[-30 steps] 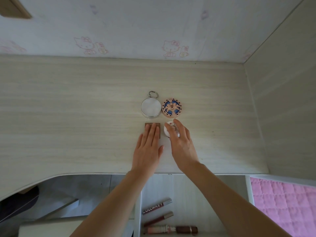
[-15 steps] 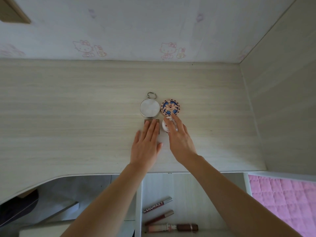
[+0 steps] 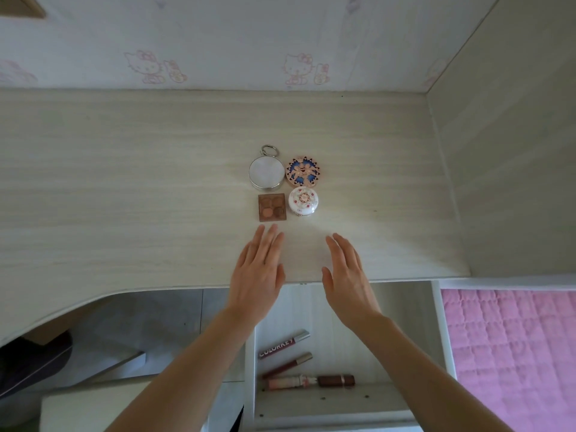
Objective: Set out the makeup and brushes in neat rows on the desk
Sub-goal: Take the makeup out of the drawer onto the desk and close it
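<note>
Your left hand [image 3: 257, 275] and right hand [image 3: 347, 275] hover over the counter [image 3: 124, 198], fingers straight, empty, near four compacts [image 3: 285, 185].

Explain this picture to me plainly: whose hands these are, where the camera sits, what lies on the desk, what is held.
No machine here: a person wears a camera on the head, looking down. The left hand and right hand hover open, holding nothing. On the desk lie four items in two rows: a silver round compact beside a patterned round compact, and nearer, a square eyeshadow palette beside a white floral compact. Several lip products lie in the open drawer below.
</note>
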The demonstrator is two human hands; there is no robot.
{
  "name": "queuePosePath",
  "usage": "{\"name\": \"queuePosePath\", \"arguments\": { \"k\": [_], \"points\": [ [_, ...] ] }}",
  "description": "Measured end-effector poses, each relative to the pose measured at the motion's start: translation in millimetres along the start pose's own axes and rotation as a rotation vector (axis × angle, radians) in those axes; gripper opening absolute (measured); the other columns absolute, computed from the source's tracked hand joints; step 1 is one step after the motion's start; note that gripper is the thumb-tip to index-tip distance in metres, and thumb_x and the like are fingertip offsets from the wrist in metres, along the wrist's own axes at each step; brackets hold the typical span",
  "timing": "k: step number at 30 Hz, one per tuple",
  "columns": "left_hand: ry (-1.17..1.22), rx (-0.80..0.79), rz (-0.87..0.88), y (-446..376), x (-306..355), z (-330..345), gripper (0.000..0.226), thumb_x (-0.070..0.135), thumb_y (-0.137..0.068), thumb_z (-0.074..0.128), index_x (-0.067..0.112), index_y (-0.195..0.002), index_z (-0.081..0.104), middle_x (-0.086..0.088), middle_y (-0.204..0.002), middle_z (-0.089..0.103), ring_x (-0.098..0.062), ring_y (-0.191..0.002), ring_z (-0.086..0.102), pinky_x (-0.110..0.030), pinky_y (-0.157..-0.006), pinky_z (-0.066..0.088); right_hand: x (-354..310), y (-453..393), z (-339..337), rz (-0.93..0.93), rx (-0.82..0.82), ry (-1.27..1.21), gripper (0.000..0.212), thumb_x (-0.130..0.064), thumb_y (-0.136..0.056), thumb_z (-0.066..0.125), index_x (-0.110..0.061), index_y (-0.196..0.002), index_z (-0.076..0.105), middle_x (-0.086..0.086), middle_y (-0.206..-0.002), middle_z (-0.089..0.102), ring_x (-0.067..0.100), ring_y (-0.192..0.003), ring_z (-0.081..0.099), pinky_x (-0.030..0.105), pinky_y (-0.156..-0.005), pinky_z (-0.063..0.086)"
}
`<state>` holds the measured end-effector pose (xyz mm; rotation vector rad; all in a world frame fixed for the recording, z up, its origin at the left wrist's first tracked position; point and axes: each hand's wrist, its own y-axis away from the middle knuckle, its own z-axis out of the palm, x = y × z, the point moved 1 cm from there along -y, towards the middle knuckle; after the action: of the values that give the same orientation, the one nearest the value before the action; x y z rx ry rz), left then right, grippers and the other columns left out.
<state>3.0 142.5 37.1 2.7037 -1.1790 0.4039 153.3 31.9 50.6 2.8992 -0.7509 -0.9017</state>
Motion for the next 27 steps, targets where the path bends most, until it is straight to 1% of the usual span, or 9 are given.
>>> {"name": "queuePosePath", "arguments": {
  "k": [5,8,10,12,15,18,21,24,27],
  "points": [
    [0.055,0.073,0.049,37.3,27.5,4.0,0.053,0.01,-0.084,0.064,0.008,-0.134,0.049,-0.006,-0.144,0.046,-0.026,-0.139,0.036,-0.038,-0.109,0.036,5.5,42.7,-3.7,-0.053,-0.001,-0.009,0.051,-0.007,-0.093,0.05,-0.005,-0.142,0.036,0.01,-0.146,0.036,0.025,-0.139,0.029,0.04,-0.111,0.036],
    [0.089,0.083,0.041,59.6,45.9,9.3,0.049,0.008,-0.083,0.063,0.009,-0.131,0.052,-0.005,-0.139,0.051,-0.025,-0.136,0.04,-0.037,-0.107,0.039,13.2,65.6,-5.6,-0.096,0.0,-0.005,0.048,-0.004,-0.091,0.053,-0.002,-0.138,0.041,0.012,-0.14,0.043,0.026,-0.133,0.037,0.038,-0.109,0.04],
    [0.111,0.079,0.028,74.0,60.6,14.6,0.046,0.006,-0.082,0.062,0.01,-0.128,0.055,-0.004,-0.135,0.054,-0.024,-0.133,0.043,-0.037,-0.105,0.043,22.2,80.2,-5.8,-0.107,-0.018,-0.01,0.047,-0.006,-0.092,0.053,-0.002,-0.137,0.042,0.011,-0.137,0.046,0.026,-0.131,0.038,0.033,-0.108,0.039],
    [0.118,0.057,0.018,89.6,76.2,21.2,0.045,0.005,-0.081,0.064,0.01,-0.125,0.058,-0.004,-0.13,0.057,-0.024,-0.13,0.047,-0.037,-0.102,0.045,33.3,94.6,-5.1,-0.116,-0.052,-0.005,0.046,-0.008,-0.092,0.052,-0.003,-0.137,0.042,0.01,-0.135,0.047,0.025,-0.129,0.04,0.027,-0.103,0.039],
    [0.126,0.02,-0.021,109.5,91.8,33.1,0.039,0.008,-0.083,0.062,0.012,-0.122,0.058,-0.001,-0.123,0.06,-0.022,-0.124,0.051,-0.036,-0.099,0.047,50.5,112.3,-0.4,-0.138,-0.118,0.007,0.046,-0.009,-0.093,0.051,-0.002,-0.138,0.042,0.011,-0.131,0.051,0.025,-0.127,0.041,0.027,-0.102,0.039],
    [0.147,-0.034,-0.09,123.9,94.4,49.5,0.031,0.007,-0.085,0.061,0.01,-0.116,0.061,-0.001,-0.114,0.061,-0.021,-0.114,0.054,-0.035,-0.091,0.051,66.9,125.7,11.6,-0.134,-0.229,0.023,0.044,-0.012,-0.096,0.048,-0.004,-0.139,0.041,0.011,-0.13,0.052,0.024,-0.129,0.038,0.031,-0.104,0.038],
    [0.186,-0.099,-0.128,134.9,87.8,70.9,0.023,0.005,-0.086,0.06,0.009,-0.108,0.066,-0.002,-0.107,0.064,-0.021,-0.108,0.056,-0.034,-0.085,0.052,82.2,133.0,32.0,-0.072,-0.389,0.025,0.042,-0.018,-0.098,0.044,-0.011,-0.139,0.042,0.008,-0.132,0.052,0.022,-0.131,0.037,0.035,-0.105,0.04],
    [0.253,-0.16,-0.183,139.6,78.5,90.4,0.022,0.007,-0.089,0.057,0.013,-0.108,0.067,0.0,-0.104,0.066,-0.017,-0.103,0.057,-0.03,-0.082,0.051,94.7,136.4,55.0,-0.015,-0.589,0.056,0.038,-0.02,-0.099,0.042,-0.015,-0.136,0.045,0.006,-0.131,0.053,0.023,-0.122,0.046,0.034,-0.1,0.043],
    [0.237,-0.258,-0.233,137.6,66.9,109.1,0.022,0.011,-0.092,0.053,0.015,-0.11,0.065,0.001,-0.106,0.064,-0.017,-0.1,0.054,-0.031,-0.081,0.05,103.8,135.8,76.2,-0.001,-0.735,0.116,0.035,-0.022,-0.099,0.041,-0.018,-0.133,0.047,0.007,-0.127,0.055,0.025,-0.114,0.053,0.035,-0.095,0.045]
  ]
}}
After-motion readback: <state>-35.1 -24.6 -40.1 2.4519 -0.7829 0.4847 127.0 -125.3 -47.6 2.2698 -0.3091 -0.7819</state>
